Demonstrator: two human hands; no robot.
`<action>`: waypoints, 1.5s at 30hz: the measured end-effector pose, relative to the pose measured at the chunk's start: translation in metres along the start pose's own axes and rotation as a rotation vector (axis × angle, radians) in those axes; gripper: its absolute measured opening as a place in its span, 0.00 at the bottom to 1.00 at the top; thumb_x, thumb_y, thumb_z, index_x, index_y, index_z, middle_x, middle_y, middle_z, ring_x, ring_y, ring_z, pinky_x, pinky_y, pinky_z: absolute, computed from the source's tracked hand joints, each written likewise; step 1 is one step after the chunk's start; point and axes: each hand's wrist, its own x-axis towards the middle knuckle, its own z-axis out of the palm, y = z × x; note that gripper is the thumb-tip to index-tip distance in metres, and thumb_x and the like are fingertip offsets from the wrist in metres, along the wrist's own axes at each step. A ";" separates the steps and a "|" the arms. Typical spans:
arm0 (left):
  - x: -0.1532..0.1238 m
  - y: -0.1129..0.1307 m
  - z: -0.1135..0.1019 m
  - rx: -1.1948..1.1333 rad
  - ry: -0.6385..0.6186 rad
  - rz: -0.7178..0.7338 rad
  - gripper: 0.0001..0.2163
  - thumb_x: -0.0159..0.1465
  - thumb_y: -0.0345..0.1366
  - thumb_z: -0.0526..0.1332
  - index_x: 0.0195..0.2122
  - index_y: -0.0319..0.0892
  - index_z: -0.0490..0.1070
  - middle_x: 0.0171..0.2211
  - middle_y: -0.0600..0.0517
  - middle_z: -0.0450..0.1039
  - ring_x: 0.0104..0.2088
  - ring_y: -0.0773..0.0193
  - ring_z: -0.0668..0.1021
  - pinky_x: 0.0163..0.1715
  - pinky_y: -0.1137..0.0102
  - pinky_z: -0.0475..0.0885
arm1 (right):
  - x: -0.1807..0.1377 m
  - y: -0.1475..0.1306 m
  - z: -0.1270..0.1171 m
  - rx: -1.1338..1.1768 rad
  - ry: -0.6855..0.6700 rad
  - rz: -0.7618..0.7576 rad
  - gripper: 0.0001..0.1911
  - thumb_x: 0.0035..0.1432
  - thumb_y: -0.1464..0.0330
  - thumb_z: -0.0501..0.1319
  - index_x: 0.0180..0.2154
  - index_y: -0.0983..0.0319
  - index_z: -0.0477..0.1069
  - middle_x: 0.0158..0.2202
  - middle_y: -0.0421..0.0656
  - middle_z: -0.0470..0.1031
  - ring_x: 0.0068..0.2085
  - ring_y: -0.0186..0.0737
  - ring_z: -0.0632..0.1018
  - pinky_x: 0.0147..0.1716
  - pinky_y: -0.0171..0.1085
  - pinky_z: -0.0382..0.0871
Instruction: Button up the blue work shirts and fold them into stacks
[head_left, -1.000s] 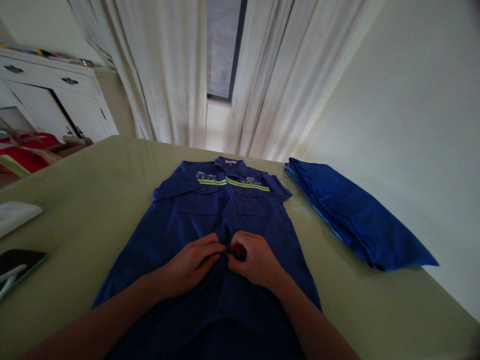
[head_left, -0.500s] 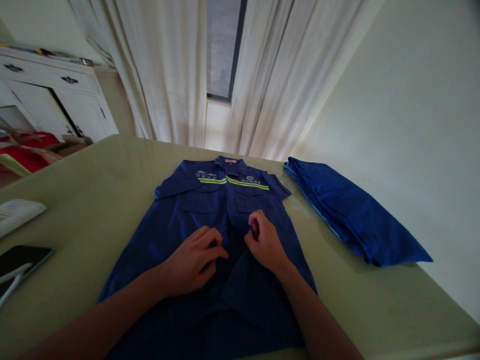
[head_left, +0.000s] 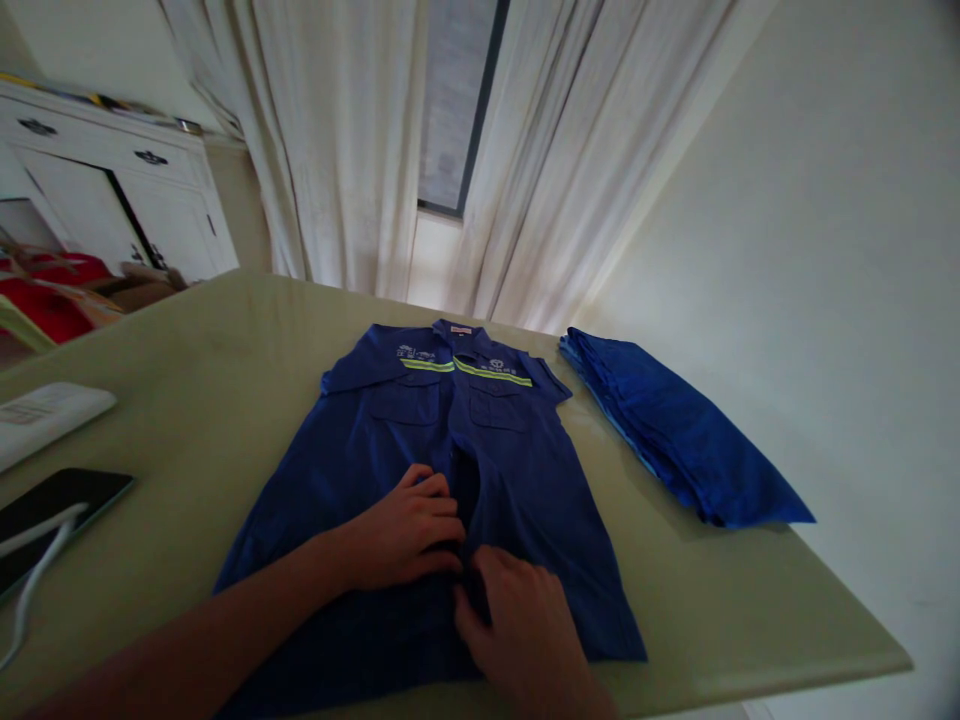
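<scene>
A dark blue short-sleeved work shirt (head_left: 517,480) lies front up with its collar at the far end. It has chest pockets, white lettering and a yellow reflective stripe across the chest. My left hand (head_left: 409,530) rests on the left front panel, its fingers curled on the cloth by the button placket. Just right of it and nearer to me, my right hand (head_left: 525,620) is closed on the placket edge with thumb and fingers. Above the hands the front gapes a little. The fingertips of both hands are partly hidden in the dark folds.
Folded blue garments (head_left: 675,430) lie on the right of the pale green table (head_left: 195,400), by the wall. At left are a white device (head_left: 52,415) and a black phone (head_left: 67,510) with a white cable. Curtains (head_left: 345,150) and a white cabinet (head_left: 112,190) stand behind.
My right hand has moved down the placket toward me, and the lower front flap that was turned up now lies flatter. My left hand has shifted slightly right. The view has shifted a little.
</scene>
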 end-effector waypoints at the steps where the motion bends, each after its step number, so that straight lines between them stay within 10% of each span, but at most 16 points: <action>1: 0.000 0.000 -0.001 0.000 0.009 0.009 0.08 0.70 0.44 0.63 0.41 0.47 0.75 0.35 0.53 0.76 0.45 0.57 0.71 0.54 0.57 0.55 | -0.005 0.001 0.006 0.045 0.010 0.013 0.04 0.61 0.72 0.62 0.33 0.58 0.72 0.29 0.40 0.79 0.26 0.38 0.77 0.26 0.38 0.52; 7: 0.001 0.009 -0.007 -0.062 0.039 0.038 0.05 0.71 0.40 0.62 0.40 0.48 0.77 0.38 0.53 0.78 0.48 0.59 0.74 0.57 0.57 0.54 | -0.018 0.013 0.023 0.347 0.099 0.099 0.07 0.62 0.74 0.57 0.33 0.59 0.72 0.27 0.38 0.75 0.26 0.36 0.75 0.27 0.34 0.59; 45: -0.003 0.012 -0.016 -0.258 -0.055 -0.085 0.06 0.60 0.30 0.67 0.30 0.45 0.70 0.24 0.59 0.69 0.33 0.65 0.74 0.44 0.67 0.65 | -0.007 0.004 0.046 0.146 0.474 0.049 0.07 0.58 0.75 0.56 0.32 0.59 0.69 0.30 0.41 0.71 0.29 0.39 0.74 0.30 0.36 0.62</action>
